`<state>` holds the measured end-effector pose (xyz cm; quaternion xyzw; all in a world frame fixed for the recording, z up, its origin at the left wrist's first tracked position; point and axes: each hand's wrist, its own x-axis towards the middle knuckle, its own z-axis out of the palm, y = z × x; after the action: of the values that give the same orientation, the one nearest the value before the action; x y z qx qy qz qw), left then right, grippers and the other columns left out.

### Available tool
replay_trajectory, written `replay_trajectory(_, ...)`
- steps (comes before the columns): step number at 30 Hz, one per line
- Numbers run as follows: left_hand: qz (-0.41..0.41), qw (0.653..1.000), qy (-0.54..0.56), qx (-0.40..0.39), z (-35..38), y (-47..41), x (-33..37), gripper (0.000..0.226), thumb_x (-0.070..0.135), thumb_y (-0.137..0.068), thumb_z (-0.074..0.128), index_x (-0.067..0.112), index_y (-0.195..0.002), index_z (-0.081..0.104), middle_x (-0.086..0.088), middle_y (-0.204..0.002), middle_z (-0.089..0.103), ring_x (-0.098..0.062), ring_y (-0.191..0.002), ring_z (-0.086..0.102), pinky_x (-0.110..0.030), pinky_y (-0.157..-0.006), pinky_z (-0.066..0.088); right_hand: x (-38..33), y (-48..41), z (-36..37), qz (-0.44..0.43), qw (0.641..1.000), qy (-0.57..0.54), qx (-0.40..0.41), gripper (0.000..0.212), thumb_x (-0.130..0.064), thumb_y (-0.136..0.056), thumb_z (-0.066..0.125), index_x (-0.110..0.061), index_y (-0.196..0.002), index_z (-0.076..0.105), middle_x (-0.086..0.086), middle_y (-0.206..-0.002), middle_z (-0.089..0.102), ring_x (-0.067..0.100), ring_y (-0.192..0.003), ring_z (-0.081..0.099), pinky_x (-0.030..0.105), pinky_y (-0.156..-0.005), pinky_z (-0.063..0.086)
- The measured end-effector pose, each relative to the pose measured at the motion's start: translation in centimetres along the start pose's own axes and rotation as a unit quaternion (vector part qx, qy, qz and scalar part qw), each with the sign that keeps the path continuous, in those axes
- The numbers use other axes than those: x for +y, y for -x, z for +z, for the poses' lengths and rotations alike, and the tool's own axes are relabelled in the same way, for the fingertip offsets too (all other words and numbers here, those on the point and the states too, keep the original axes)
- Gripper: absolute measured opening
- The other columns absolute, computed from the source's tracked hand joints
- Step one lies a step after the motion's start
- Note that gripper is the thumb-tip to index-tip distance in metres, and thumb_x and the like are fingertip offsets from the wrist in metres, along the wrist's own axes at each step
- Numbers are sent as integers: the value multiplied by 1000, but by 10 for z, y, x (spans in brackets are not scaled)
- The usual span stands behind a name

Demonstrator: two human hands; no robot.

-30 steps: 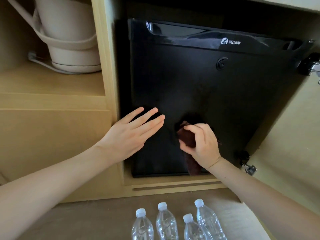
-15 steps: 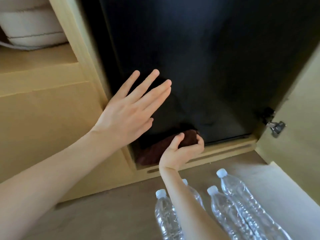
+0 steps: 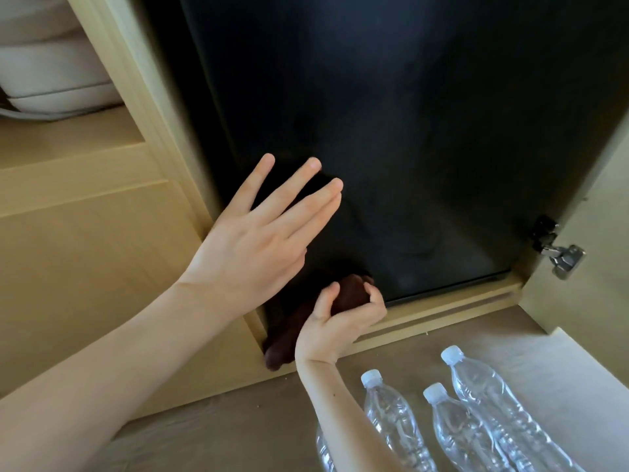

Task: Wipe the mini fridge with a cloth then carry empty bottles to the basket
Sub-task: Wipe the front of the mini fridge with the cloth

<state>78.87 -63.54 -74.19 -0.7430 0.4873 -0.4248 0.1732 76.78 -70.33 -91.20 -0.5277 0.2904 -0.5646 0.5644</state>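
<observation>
The black mini fridge (image 3: 408, 148) fills a wooden cabinet recess. My left hand (image 3: 258, 240) lies flat with fingers spread against the lower left of its door. My right hand (image 3: 340, 318) grips a dark brown cloth (image 3: 350, 294) at the door's bottom left corner; the cloth trails down over the wooden sill. Several clear plastic bottles with white caps (image 3: 476, 403) stand on the floor below, one partly hidden behind my right forearm.
An open wooden cabinet door (image 3: 595, 284) with a metal hinge (image 3: 561, 257) stands at the right. A shelf at the upper left holds a white appliance (image 3: 51, 73) with a cord. The wooden sill (image 3: 442, 311) runs under the fridge.
My right hand dropped with the cloth from mid-door to the bottom left corner. The view moved closer and lower. The left hand stayed flat on the door.
</observation>
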Motion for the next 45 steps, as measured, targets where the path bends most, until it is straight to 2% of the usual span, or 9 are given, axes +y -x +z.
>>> replay_trajectory(7,-2,1000,29,5,3,2,0,55,15,-97,45,4,-150,33,-7,-158,28,-30,-150,16,-54,-122,5,-25,-9,19,-137,989,-21,-49,36,-26,-91,66,-9,-117,48,-5,-111,47,1,-105,52,15,-90,43)
replay_trajectory(11,-8,1000,29,2,2,2,1,64,10,-91,56,5,-151,32,-8,-159,29,-30,-151,15,-54,-122,5,8,-8,-6,8,1000,7,-6,37,-6,-88,68,4,-117,47,5,-113,46,8,-99,49,37,-87,50)
replay_trajectory(15,-6,1000,20,-3,2,1,0,66,14,-90,57,5,-151,32,-8,-159,28,-30,-151,14,-54,-122,6,-26,-32,4,-81,996,-29,-1,37,-20,-87,67,-5,-116,50,-7,-110,46,-6,-104,50,7,-85,43)
replay_trajectory(18,-12,1000,19,7,3,-1,1,65,16,-91,55,7,-151,33,-7,-159,28,-29,-150,16,-53,-122,7,-52,-66,14,-146,988,-43,1,37,-25,-85,69,-10,-115,51,-18,-110,45,-6,-102,52,3,-82,40)
replay_trajectory(27,-40,999,16,-28,-3,-2,2,77,28,-89,59,11,-155,24,-7,-164,17,-24,-152,13,-49,-122,12,9,-63,-24,69,995,0,69,43,-33,-84,69,-13,-115,47,-1,-108,51,10,-93,55,49,-83,54)
replay_trajectory(32,-54,998,-24,-25,-6,-19,-3,93,50,-84,64,14,-157,16,-5,-165,10,-25,-152,8,-47,-123,4,-49,-96,-9,-104,994,-33,1,36,-26,-82,71,-32,-109,49,-13,-109,51,-1,-104,54,11,-87,44)
replay_trajectory(35,-64,998,-16,-7,-3,-35,-3,99,56,-81,64,16,-157,15,-6,-165,9,-25,-153,4,-46,-123,0,-71,-115,3,-182,982,-24,-32,36,-31,-81,72,-35,-109,50,-22,-107,48,-1,-101,56,6,-84,41)
replay_trajectory(42,-72,997,-6,8,2,-37,-3,95,56,-82,61,17,-157,17,-5,-165,10,-25,-153,3,-46,-123,-1,4,-107,-33,54,992,-55,96,30,-29,-90,66,-25,-111,45,-7,-105,54,12,-98,60,5,-73,44)
replay_trajectory(45,-65,998,-6,18,2,-39,-4,95,56,-81,63,16,-156,20,-6,-164,14,-26,-152,7,-47,-123,2,2,-110,-39,28,996,-34,80,26,-20,-91,68,-17,-110,49,-3,-106,53,8,-98,57,5,-77,42)
